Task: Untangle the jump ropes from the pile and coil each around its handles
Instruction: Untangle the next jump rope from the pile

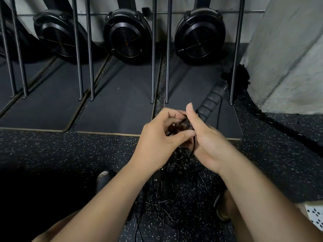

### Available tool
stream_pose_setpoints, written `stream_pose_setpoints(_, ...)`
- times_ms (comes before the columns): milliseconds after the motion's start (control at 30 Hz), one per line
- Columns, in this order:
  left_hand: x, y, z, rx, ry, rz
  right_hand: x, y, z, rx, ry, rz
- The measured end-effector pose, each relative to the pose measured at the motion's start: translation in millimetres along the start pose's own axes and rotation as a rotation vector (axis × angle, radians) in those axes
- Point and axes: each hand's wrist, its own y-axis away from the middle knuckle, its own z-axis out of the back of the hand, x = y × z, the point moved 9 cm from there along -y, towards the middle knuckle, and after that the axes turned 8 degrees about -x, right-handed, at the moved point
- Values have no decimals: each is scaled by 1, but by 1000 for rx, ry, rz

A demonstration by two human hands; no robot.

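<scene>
Both hands (181, 137) pinching thin black rope (191, 135) w/ tangled pile (167, 194) below, fan wheels (200, 34) & battle-rope handle (212, 100) behind.

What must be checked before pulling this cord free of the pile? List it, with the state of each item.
1. Both hands on the cord: ok. The left hand and right hand pinch thin black cord between them.
2. Cord runs clear of the pile: not ok. It drops straight into the tangled pile on the floor.
3. Handles of this rope found: cannot tell. The hands hide what they hold.
4. Thick ribbed battle rope end out of the way: cannot tell. It lies right behind the right hand.
5. Feet clear of loose strands: not ok. A shoe sits at the pile's edge.
</scene>
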Motion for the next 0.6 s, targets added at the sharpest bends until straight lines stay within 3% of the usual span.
stream_pose_setpoints(167,5,2,-3,87,-85,27,-6,0,-2,5,140,9)
stream_pose_setpoints(300,5,0,-4,199,-21,76,-8,3,-2,14,194,-17)
stream_pose_setpoints(433,10,0,-2,189,59,157,-9,3,1,1,224,-51)
stream_pose_setpoints(600,11,-3,-4,144,-28,106,-12,3,4,-19,326,-48)
